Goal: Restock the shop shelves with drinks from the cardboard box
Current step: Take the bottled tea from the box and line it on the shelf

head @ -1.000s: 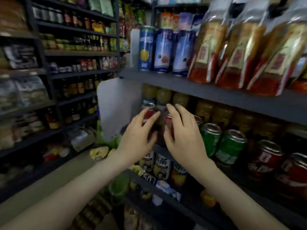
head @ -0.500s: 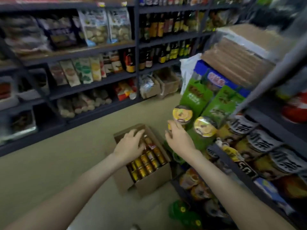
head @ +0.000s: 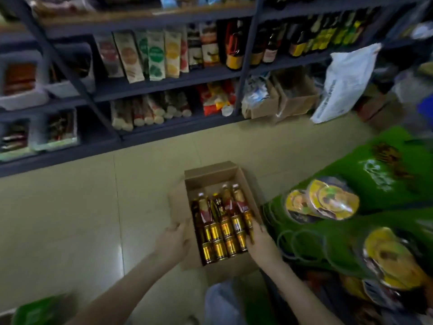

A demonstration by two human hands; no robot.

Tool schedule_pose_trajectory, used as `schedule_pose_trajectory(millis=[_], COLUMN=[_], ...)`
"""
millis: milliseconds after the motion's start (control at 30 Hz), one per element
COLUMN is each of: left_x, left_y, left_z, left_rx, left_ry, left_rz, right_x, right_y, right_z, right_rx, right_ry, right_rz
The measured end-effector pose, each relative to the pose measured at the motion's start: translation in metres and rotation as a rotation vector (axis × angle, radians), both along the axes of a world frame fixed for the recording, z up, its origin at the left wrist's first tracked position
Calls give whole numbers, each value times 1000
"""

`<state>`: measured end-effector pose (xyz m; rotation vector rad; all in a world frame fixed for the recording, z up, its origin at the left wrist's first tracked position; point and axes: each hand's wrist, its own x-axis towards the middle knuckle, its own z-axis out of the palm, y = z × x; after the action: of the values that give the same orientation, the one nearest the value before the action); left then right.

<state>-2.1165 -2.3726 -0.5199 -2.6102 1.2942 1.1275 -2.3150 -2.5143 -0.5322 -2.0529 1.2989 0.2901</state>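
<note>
An open cardboard box (head: pixel 210 175) stands on the tiled floor below me. Inside it are rows of gold drink cans (head: pixel 222 240) at the near end and several bottles with red labels (head: pixel 230 204) lying at the far end. My left hand (head: pixel 173 240) is on the box's left flap, fingers curled over its edge. My right hand (head: pixel 261 241) is at the box's right side, its spread fingertips touching the rightmost cans. Neither hand lifts a drink.
Green packs with round yellow lids (head: pixel 332 200) stick out from the shelf on my right, close to the box. Across the aisle stands dark shelving (head: pixel 164 85) with snack packs and bottles, two brown boxes (head: pixel 295 99) and a white bag (head: pixel 344 83). Pale floor (head: pixel 70 219) lies to the left.
My view swung from the shelf of cans down to the floor. Both hands left the shelf and dropped to the two sides of the cardboard box.
</note>
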Motion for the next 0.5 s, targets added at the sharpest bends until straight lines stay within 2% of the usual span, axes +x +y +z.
schedule_pose_trajectory(millis=[167,333,500], left_x=[7,15,19], left_y=[-29,-56,-94], left_z=[-110,-238,-358], left_rx=[75,97,66], left_ry=[93,190,255], left_rz=[98,199,262], right_x=[12,29,50], right_y=[-19,-39,-63], right_z=[-115,-225,-340], right_rx=[133,275,247], right_ry=[131,101,64], right_rz=[9,-82,-138])
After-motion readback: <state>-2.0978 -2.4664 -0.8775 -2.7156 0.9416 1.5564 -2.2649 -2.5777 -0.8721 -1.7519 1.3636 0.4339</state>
